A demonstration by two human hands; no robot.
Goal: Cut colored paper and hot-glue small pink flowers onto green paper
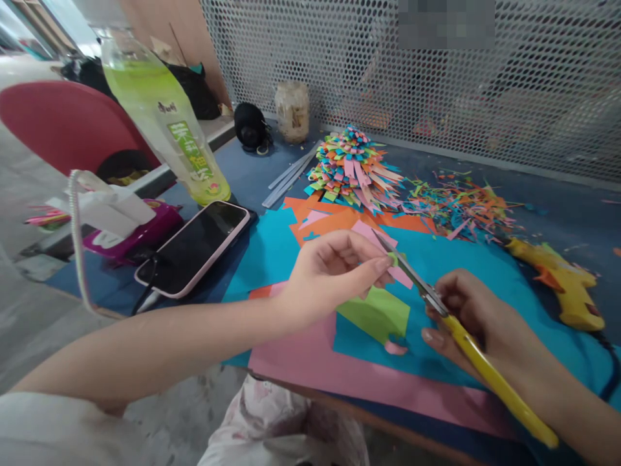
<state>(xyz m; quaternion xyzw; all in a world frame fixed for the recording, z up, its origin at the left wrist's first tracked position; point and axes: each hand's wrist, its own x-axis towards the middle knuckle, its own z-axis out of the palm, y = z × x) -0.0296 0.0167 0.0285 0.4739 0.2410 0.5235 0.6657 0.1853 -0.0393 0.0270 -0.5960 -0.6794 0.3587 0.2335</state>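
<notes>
My left hand [334,268] pinches a small green paper piece [392,259] between thumb and forefinger. In my right hand [475,317] is a pair of yellow-handled scissors [460,333], its blades pointing up and left, right beside the green piece. Whether the blades touch the paper I cannot tell. Under both hands lie a green paper sheet [383,314], a large blue sheet [262,243] and a pink sheet [291,349]. A small curled pink piece [396,348] rests near the green sheet's lower edge.
Behind the sheets stands a cone of layered coloured paper strips [349,165], with paper shreds [466,204] to its right. A yellow glue gun [557,281] lies at right. A phone [194,249], a drink bottle [165,123] and a purple box [136,233] are at left; a jar [292,111] stands behind.
</notes>
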